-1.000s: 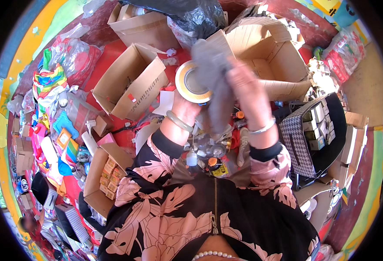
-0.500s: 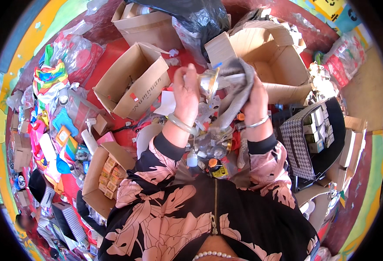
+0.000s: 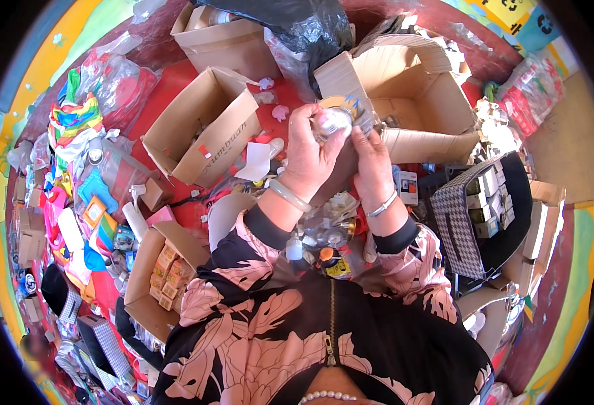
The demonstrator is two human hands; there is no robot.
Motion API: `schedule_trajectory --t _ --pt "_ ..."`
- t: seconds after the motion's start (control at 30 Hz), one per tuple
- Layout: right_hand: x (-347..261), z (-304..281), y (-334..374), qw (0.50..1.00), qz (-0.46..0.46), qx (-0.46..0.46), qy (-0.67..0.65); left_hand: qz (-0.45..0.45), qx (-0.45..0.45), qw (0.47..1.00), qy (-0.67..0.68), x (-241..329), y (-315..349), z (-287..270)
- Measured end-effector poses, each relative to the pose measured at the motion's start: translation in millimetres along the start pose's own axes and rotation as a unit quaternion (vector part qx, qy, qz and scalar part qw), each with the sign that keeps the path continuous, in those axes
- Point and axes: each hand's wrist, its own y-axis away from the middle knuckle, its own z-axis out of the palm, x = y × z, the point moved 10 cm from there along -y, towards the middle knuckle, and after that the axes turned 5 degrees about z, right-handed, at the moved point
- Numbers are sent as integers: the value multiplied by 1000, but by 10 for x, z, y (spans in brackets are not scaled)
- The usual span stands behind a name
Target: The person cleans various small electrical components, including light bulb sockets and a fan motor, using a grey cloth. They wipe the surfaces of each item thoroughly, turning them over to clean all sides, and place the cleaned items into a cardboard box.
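Both my hands are raised in front of me and meet around a shiny, clear, round container with a gold-coloured rim (image 3: pixel 334 121). My left hand (image 3: pixel 307 156) grips it from the left, thumb across its near side. A grey cloth (image 3: pixel 341 177) is in my right hand (image 3: pixel 375 167), bunched against the container's right side and hanging down between my wrists. A small blue bit shows at the container's far edge. Below my hands lies a pile of clear plastic and glass pieces (image 3: pixel 330 226), with an orange-capped bottle (image 3: pixel 327 254) and a small white-capped bottle (image 3: pixel 294 248).
An open cardboard box (image 3: pixel 199 135) stands at the left, a larger one (image 3: pixel 422 101) at the right. A checked storage bin (image 3: pixel 449 209) with small boxes is near my right arm. A carton of small packets (image 3: pixel 135 290) sits by my left elbow. A black bag (image 3: pixel 303 34) lies beyond.
My hands have come closer together. The grey cloth has moved from beside the container onto it, and the container has turned so its round face shows more.
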Motion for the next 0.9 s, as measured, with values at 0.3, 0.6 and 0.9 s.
schedule_trajectory --t 0.3,0.6,0.9 --pt "-255 -33 39 995 -80 -1 -53 -272 -65 871 405 -184 47 417" --pt "-282 25 69 995 -75 -30 -62 -353 43 778 518 -423 236 387" --pt "-430 92 185 993 -94 -67 5 -283 -48 889 357 -322 87 218"
